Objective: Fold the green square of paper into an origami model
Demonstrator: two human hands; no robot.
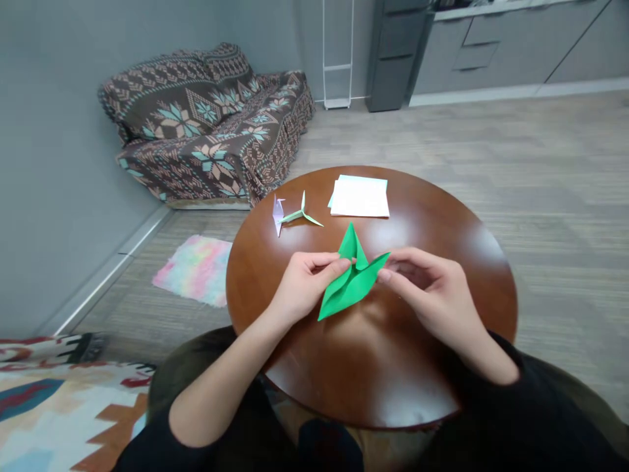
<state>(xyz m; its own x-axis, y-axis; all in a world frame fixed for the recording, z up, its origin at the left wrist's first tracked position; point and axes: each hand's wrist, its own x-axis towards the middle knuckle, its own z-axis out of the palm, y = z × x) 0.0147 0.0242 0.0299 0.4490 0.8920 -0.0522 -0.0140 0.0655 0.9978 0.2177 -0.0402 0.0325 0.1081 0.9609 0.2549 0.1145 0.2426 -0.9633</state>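
A green sheet of origami paper (350, 288), partly folded with pointed corners, is held above the round table between both hands. My left hand (310, 278) pinches its left side, thumb on top near the middle fold. At the right corner, the thumb and fingers of my right hand (427, 285) close on the paper's tip. One point of the paper stands up and away from me, another points down toward my lap. The undersides of the folds are hidden.
On the round brown table (462, 236) lie a stack of paper sheets (361, 198), a purple folded paper figure (278, 215) and a pale green one (301, 213). Beyond are a patterned sofa (211, 124), a fluffy pastel rug (196, 270) and grey cabinets (515, 46).
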